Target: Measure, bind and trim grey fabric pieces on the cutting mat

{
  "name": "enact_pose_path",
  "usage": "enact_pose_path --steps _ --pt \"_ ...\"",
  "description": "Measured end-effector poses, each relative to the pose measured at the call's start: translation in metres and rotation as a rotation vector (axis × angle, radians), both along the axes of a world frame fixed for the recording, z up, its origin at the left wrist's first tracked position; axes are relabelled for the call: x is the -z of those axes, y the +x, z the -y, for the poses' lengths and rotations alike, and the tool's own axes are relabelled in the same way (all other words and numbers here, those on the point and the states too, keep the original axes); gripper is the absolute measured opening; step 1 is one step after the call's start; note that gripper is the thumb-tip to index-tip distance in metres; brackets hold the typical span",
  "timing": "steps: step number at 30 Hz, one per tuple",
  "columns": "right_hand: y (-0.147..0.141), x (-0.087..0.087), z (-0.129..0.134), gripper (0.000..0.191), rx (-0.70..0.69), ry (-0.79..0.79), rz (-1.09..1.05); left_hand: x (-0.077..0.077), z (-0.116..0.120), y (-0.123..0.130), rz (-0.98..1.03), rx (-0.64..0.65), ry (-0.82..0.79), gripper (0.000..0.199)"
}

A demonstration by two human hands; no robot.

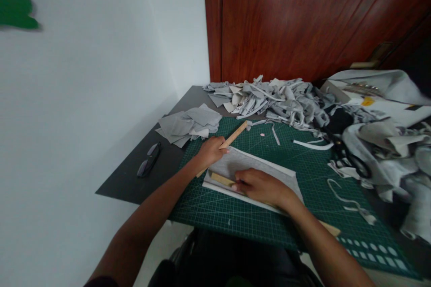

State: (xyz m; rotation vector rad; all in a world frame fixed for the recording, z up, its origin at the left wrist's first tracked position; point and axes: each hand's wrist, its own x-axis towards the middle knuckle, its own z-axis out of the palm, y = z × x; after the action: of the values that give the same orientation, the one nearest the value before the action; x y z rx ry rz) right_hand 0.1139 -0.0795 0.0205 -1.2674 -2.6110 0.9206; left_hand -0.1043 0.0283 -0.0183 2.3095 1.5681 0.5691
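A light grey piece of cloth (262, 164) with pale long edges lies on the green cutting mat (215, 213). Across its left end runs a wooden ruler (236, 133), and my left hand (212, 151) is closed over the middle of it. A second wooden strip (221, 179) lies along the cloth's near edge, its far right end showing beyond my right forearm. My right hand (257, 185) is closed on this strip, thumb and fingers together near its left part.
Flat grey cloth pieces (190, 124) and glasses (148, 160) lie at the left. A heap of grey scraps (269, 97) runs along the back. Black scissors (353, 161), a white box (387, 110) and more cloth (387, 152) are at the right.
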Motion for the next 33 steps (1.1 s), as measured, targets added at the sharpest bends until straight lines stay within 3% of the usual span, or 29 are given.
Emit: enact_pose_path --steps 4,8,16,19,24,30,33 --pt "0.014 0.003 -0.022 0.028 0.239 0.122 -0.029 0.001 -0.003 -0.001 0.05 0.024 0.01 0.01" --pt "0.016 0.009 -0.034 0.028 0.524 0.199 0.161 -0.001 -0.013 -0.003 0.116 -0.002 -0.006 0.013" --pt "0.015 0.009 -0.036 0.035 0.565 0.208 0.277 -0.009 -0.023 -0.033 0.222 -0.146 -0.015 0.011" --pt "0.027 0.007 -0.04 0.038 0.66 0.207 0.363 -0.015 -0.024 -0.039 0.283 -0.173 -0.048 0.012" --pt "0.042 0.008 -0.045 0.054 0.847 0.173 0.469 -0.022 -0.016 -0.018 0.46 -0.081 -0.207 0.019" --pt "0.035 0.007 -0.045 0.053 0.807 0.138 0.42 -0.012 0.014 0.018 0.591 0.039 -0.316 0.025" --pt "0.043 0.006 -0.049 0.054 0.814 0.07 0.401 -0.007 0.013 0.016 0.532 0.008 -0.207 0.04"
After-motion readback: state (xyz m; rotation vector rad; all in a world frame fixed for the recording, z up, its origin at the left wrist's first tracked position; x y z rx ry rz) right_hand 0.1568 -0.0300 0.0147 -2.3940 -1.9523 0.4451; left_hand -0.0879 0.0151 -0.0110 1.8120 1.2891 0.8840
